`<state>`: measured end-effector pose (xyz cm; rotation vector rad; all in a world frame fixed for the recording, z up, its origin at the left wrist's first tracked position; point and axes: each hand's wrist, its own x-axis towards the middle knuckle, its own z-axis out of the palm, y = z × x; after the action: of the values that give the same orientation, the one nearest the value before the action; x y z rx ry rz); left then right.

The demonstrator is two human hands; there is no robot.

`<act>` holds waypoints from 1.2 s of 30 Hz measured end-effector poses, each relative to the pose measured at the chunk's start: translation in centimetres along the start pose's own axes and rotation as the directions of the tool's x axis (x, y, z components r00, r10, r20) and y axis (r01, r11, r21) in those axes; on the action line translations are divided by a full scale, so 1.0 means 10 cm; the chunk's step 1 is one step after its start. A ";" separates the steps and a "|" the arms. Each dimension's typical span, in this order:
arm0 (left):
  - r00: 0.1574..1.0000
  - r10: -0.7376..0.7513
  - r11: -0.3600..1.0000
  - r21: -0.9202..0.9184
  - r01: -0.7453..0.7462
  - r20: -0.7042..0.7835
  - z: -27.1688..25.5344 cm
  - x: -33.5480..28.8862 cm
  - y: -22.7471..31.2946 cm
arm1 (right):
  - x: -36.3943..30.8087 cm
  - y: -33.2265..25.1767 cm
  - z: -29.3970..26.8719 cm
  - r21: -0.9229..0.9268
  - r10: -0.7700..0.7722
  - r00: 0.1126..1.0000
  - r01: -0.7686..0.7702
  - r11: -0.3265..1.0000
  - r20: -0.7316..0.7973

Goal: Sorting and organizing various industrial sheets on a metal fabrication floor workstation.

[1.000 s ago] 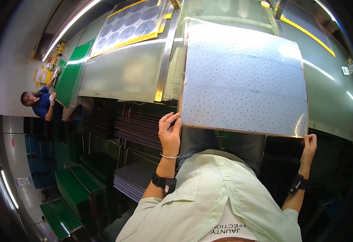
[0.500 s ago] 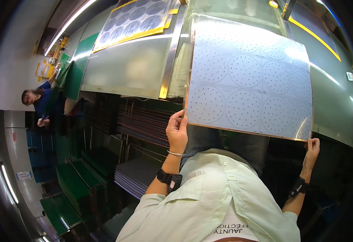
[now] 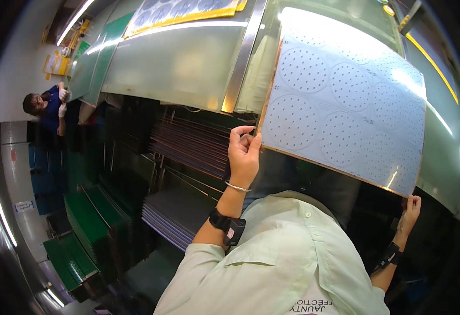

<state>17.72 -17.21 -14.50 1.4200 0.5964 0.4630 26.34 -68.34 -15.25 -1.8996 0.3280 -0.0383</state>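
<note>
While the left hand (image 3: 244,157) and the right hand (image 3: 411,211) pinch its near corners, one patterned panel (image 3: 340,100) spans the space ahead of them

Worktop (image 3: 177,68), one: broad, pale green, glossy; runs ahead of both hands and well out to the left of the left one.

Patterned panel, one: whitish blue, dotted circles, coppery rim; ahead of and between the hands, near edge appearing to jut past the worktop toward the wearer. Whether its underside touches the surface, I cannot tell from where I stand. Handling, in my judgement: grip by the rim only, fingertips off the printed face; move both hands together at matching height, lest the thin-looking sheet bow or twist; mind the metal strip (image 3: 244,52) ahead of the left hand, near the panel's left edge.

Rack boards (image 3: 188,144), many: coppery edges, below worktop level, left of the left hand.

Forearms, two: both reaching forward, bare; the right one set farther out from the body.

Hands, two: left closed narrowly at the near-left corner, thumb nearest the rim, fingers curled; right drawn into a small pinch at the near-right corner.

Black wristbands (image 3: 231,230), two: one behind each hand.

Bracelet (image 3: 238,187), one: thin, pale, at the left wrist.
</note>
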 end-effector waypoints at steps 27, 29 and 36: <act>0.842 0.355 0.246 0.828 -0.504 0.408 -0.17 0.32 0.65 | 2.19 -1.17 1.07 -0.699 -0.559 0.607 0.711 0.067 0.564; 0.759 0.240 0.085 0.766 -0.637 0.605 -0.02 0.47 0.84 | 2.48 -1.16 1.22 -0.707 -0.585 0.619 0.699 0.105 0.524; 0.711 0.208 0.019 0.724 -0.689 0.672 0.65 1.82 0.60 | 2.74 -1.21 1.55 -0.733 -0.630 0.694 0.620 0.278 0.348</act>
<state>36.14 -10.18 -10.18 2.9967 -0.0921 0.2412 58.03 -57.05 -13.04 -2.8771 -0.5810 -0.5273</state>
